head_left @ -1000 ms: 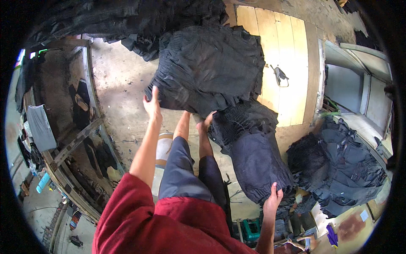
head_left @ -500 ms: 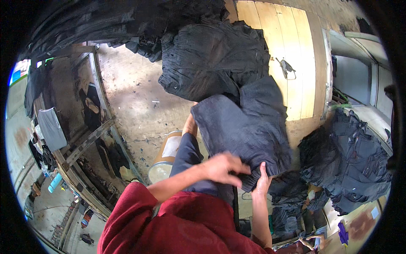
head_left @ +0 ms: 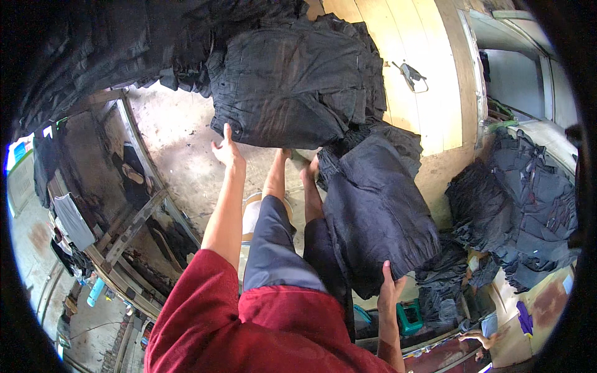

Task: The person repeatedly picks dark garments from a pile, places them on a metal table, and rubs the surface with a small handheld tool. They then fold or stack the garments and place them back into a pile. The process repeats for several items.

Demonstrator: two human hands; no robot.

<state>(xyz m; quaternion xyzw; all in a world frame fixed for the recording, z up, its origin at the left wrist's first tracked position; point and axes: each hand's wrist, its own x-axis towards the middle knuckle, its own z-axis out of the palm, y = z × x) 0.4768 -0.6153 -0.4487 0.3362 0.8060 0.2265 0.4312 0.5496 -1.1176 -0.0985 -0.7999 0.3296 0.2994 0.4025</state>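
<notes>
My right hand (head_left: 390, 287) grips the near gathered edge of a pair of black shorts (head_left: 379, 211), thumb on top, with the other fingers mostly hidden. The shorts hang spread beside my right leg, their far end against other dark cloth. Farther off, a pile of black shorts (head_left: 280, 81) shows brownish streaks on its top piece. My left hand (head_left: 228, 152) reaches to that pile's near left corner, thumb and fingers apart. Its thumb tip meets or nearly meets the cloth; I cannot tell which.
A dark heap of cloth (head_left: 124, 43) fills the far left. More dark garments (head_left: 516, 211) are piled at right. A strapped black item (head_left: 410, 76) lies on pale boards (head_left: 429, 118). Left stands a wooden frame (head_left: 140, 152); a drum (head_left: 251, 214) sits behind my leg.
My left hand has left the near edge of the shorts and moved forward and left to the far pile. My right hand keeps its hold; the shorts' far end has shifted right.
</notes>
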